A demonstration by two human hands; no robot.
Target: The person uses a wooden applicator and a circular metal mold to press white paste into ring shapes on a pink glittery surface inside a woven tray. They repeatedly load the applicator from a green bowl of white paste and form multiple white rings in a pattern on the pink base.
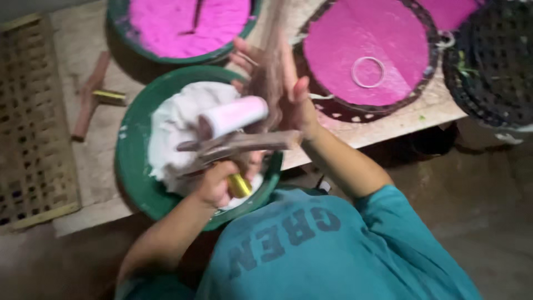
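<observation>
My left hand [214, 183] is closed around a wooden tool [239, 144] with a brass-coloured end [240, 186]. It holds the tool over a green basin [130, 166] of white powder [175, 122]. A white and pink roller [236, 115] sits at the top of the tool. My right hand [291, 97] is raised just beyond it, fingers loosely spread around a blurred bundle of thin brown sticks [272, 50] that stands upright against the palm.
A second green basin of pink powder [183, 25] stands at the back. To the right, a round woven tray [366, 50] of pink powder carries a white ring [368, 72]. Dark woven trays [494, 61] are stacked far right. A bamboo rack [33, 122] and a wooden stick [89, 97] lie left.
</observation>
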